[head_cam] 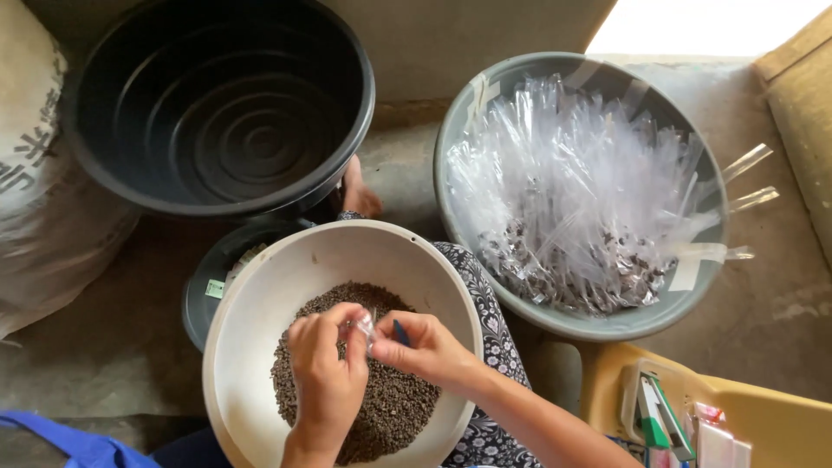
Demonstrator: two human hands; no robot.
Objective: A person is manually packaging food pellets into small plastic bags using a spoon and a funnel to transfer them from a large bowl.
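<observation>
Holding a small clear plastic packet point(361, 327) between them, both hands were positioned over a cream-coloured bowl point(260, 321) that rested on the person's lap. The left hand point(325, 368) had its fingers curled inward, with thumb and forefinger pinched onto the packet's left edge. The right hand point(426, 347) had its fingertips closed on the packet's right side, and a small dark blue object point(401, 333) was tucked between its fingers; what that object was could not be determined. The packet sat just above a mound of small brown seeds point(390, 403) filling the bottom of the cream bowl. Patterned dark fabric point(494, 325) of the person's clothing was visible under the bowl's right rim. To the upper right, on the concrete floor, stood a grey basin point(607, 325) heaped with long clear plastic sleeves point(581, 173), the lower ends of which contained dark seeds. To the upper left stood a large black tub point(221, 104), and a smaller dark container point(208, 286) lay partly hidden beneath the cream bowl. A bare foot point(357, 195) showed between the black tub and the cream bowl. A pale woven sack point(39, 191) occupied the left edge. A yellow tray point(763, 420) at lower right contained a green stapler point(659, 416).
</observation>
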